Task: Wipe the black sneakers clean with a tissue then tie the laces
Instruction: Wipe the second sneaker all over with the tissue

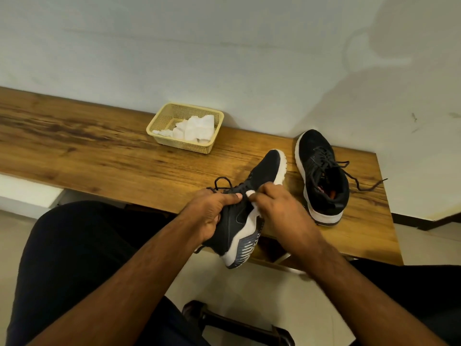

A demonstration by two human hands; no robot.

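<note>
While you sit facing the white wall (224,46), the wooden bench (99,151) stretches out ahead of both your hands and well off to the left of them, and your dark trouser legs (74,258) fill the space beneath your forearms. Ahead and to the right of your right hand stands the second black sneaker (321,176), upright on the bench top, its laces loose and one lace end trailing away from you toward the bench's right edge. The black sneaker you are working on (239,216) is between your hands, tipped onto its side so the white sole faces your right hand, its toe pointing away from you over the bench and its heel hanging off the near edge. Further ahead of your left hand, near the wall, sits the cream plastic basket (159,121) with crumpled white tissues (194,128) in it, well apart from both hands. Your left hand (212,213) grips the sneaker's upper, fingers curled over the lace area and thumb along its side. Your right hand (282,208) is bunched around a small tissue (250,194), pinching it and pressing it against the sneaker near the sole's edge, just beside your left fingertips.
</note>
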